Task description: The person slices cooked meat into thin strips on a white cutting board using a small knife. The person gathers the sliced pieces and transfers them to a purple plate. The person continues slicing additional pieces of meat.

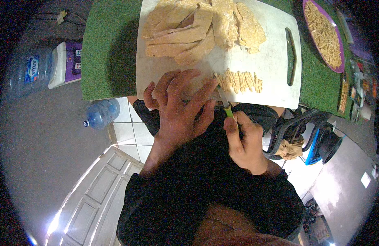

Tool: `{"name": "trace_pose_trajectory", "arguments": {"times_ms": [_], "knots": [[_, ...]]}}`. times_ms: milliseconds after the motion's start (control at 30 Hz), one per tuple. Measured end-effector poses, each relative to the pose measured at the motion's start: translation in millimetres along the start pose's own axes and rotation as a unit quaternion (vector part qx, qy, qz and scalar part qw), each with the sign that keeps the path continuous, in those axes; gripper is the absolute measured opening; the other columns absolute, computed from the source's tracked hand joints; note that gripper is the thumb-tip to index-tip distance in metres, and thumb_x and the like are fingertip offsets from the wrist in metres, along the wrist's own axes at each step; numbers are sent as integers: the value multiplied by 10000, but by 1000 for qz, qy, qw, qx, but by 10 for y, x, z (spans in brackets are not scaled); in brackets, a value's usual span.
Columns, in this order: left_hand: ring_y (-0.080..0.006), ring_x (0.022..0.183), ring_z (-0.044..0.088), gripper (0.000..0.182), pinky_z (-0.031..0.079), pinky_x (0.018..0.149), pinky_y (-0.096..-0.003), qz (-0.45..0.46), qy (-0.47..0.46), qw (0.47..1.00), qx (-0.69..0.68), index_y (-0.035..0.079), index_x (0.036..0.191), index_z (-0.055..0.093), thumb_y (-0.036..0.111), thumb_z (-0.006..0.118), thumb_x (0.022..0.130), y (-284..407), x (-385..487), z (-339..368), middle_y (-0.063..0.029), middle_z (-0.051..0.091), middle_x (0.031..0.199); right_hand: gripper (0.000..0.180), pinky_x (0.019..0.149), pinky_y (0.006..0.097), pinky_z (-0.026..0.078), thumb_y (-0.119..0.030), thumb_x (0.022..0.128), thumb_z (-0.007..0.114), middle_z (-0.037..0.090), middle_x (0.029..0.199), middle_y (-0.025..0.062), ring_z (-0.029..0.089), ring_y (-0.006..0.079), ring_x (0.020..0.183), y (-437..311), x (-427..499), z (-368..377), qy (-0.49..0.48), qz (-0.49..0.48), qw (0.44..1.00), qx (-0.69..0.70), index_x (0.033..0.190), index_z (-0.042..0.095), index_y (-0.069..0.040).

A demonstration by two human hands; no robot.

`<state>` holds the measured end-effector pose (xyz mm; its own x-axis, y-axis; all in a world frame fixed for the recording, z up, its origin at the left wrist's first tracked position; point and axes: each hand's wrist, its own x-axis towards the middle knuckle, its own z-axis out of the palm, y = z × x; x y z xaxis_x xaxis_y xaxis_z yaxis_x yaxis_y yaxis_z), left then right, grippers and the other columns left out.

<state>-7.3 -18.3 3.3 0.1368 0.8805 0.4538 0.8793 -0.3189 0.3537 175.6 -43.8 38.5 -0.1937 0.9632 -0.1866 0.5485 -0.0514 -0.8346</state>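
My right hand (246, 140) grips the green handle of a small knife (224, 98), its blade slanting up and left to the row of thin strips (243, 80) on a white cutting board (275, 64). My left hand (181, 107) is spread over the board's near edge, its index fingertip by the blade's tip. Whatever lies under its fingers is mostly hidden. Behind, several flat tan slabs, possibly tempeh (180, 33), are piled on the board, and more slabs (251, 27) lie beside them to the right.
Green artificial turf (111, 55) covers the surface under the board. A purple-rimmed dish (341, 58) of small strips stands at the far right. To the left are a white and purple appliance (61, 64) and a large plastic bottle (101, 113). A bag (278, 135) hangs low at right.
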Motion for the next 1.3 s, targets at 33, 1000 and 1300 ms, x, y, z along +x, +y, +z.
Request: {"name": "trace_pose_trajectory", "arguments": {"times_ms": [33,1000,1300], "knots": [[-308,1230,442,390,229,1031,-539,0,-8,1000,-7,287,1172,721,329,706,785,-2,11,0,-20,554,1302,211,478,494,454,-207,989,563,562,595,214,604,437,530,-7,1,-12,-2,0,1000,-5,856,557,-45],[-290,1138,508,437,350,966,-448,-11,67,993,-99,200,1112,701,163,763,681,-199,-43,-13,-51,609,1184,201,531,495,490,-183,1002,537,617,677,189,640,423,593,-9,-35,-25,-24,-4,999,36,865,568,-38],[-300,1139,508,396,342,987,-452,-31,58,995,-70,171,1073,693,156,800,692,-262,-95,9,-33,624,1147,335,474,343,351,-218,1054,416,488,598,80,465,190,493,-43,-85,151,-81,27,985,152,867,605,-16]]}}
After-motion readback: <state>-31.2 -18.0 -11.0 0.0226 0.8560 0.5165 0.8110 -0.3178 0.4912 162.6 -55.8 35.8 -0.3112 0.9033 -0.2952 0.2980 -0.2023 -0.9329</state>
